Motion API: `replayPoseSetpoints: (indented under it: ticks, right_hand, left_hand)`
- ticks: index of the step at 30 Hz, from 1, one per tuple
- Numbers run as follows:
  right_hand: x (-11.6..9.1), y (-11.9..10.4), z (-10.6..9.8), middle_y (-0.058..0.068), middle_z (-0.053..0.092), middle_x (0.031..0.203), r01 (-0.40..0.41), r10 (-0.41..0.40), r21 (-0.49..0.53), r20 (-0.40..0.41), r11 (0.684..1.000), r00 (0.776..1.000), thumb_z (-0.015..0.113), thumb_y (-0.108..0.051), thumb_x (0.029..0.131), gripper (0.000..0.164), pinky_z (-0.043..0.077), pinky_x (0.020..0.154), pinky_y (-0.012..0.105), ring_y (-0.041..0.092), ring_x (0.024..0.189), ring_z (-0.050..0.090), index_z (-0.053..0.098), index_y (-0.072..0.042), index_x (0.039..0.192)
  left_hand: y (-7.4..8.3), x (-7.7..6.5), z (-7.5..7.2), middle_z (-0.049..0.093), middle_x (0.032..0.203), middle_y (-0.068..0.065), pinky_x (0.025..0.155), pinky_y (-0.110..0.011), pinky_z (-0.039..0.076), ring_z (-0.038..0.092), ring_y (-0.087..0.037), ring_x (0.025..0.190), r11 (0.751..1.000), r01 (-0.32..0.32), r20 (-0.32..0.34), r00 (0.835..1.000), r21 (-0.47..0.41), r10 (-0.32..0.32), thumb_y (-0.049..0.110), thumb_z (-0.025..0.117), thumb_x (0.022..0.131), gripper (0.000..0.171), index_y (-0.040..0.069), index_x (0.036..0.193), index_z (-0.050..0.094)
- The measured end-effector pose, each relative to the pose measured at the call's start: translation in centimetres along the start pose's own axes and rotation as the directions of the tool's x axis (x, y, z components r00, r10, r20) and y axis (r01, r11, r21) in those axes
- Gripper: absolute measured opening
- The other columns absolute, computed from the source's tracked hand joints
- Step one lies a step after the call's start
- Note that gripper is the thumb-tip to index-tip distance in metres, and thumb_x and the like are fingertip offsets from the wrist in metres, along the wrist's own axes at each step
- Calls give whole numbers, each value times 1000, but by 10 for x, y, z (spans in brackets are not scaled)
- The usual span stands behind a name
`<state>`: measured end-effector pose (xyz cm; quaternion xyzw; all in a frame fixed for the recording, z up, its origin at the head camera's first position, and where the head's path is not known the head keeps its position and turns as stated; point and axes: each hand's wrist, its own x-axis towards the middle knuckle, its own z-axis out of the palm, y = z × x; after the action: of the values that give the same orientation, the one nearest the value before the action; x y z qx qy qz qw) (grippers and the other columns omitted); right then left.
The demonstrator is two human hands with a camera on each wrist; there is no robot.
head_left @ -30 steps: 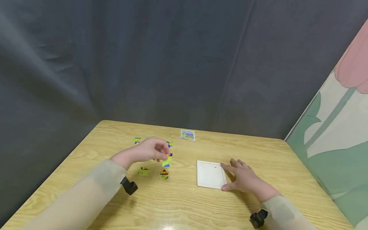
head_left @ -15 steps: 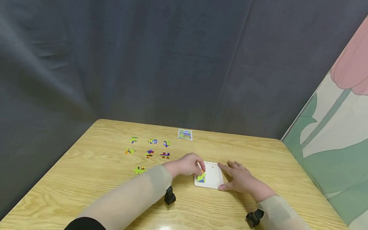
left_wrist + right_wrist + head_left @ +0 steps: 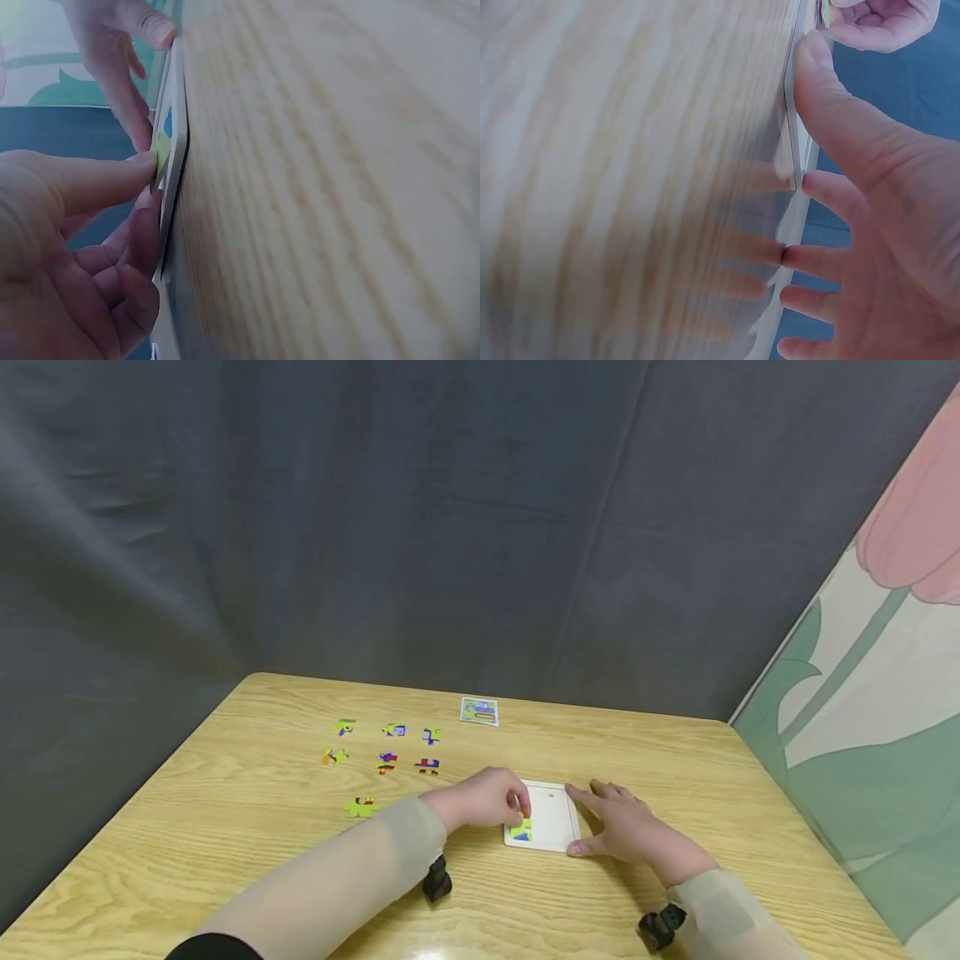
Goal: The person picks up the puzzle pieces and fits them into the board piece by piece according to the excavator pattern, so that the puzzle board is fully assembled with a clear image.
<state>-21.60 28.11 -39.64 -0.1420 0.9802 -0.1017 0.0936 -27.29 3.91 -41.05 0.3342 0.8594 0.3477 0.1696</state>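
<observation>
A thin white puzzle tray (image 3: 553,827) lies on the wooden table, in front of me. At its near left corner my left hand (image 3: 487,800) pinches a green puzzle piece (image 3: 522,832) with blue and orange patches. In the left wrist view the piece (image 3: 163,148) sits between thumb and fingertips, close against the tray's surface. My right hand (image 3: 621,823) rests along the tray's right edge, fingers spread. In the right wrist view its thumb (image 3: 817,56) lies on the tray's edge, and the other fingertips reach down beside it.
Several loose puzzle pieces lie left of the tray, among them a green one (image 3: 362,807) near my left forearm and a red-and-blue one (image 3: 427,766). A small picture card (image 3: 479,711) lies at the table's back edge, before a dark curtain (image 3: 450,527).
My left hand has carried the puzzle piece rightward from the loose pieces to the tray's near left corner, then slightly lower. My right hand has stayed at the tray's edge.
</observation>
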Motion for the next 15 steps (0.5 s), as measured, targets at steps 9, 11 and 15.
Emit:
replayPoseSetpoints:
  ticks: [9,11,15]
  right_hand:
    - [-1,-1,-1,34,31,149,0,0,40,11,999,1000,76,-60,71,98,30,93,74,59,131,29,41,-15,151]
    - [-1,1,-1,34,31,149,6,-7,46,15,999,1000,76,-61,72,98,31,93,74,59,131,30,41,-15,151]
    - [-1,5,-1,33,32,148,25,-26,58,16,998,1000,76,-61,72,98,33,94,72,58,130,31,41,-15,151]
  left_hand:
    - [7,-7,0,54,76,5,66,-25,41,49,-10,70,988,-14,38,999,155,8,3,76,85,20,20,89,66]
    - [8,-7,0,54,75,5,64,-25,40,48,-10,68,985,-3,41,999,172,-4,4,76,85,20,20,89,66]
    - [8,-7,0,53,72,4,63,-25,39,47,-10,66,984,-3,43,999,177,-5,5,76,85,19,20,88,66]
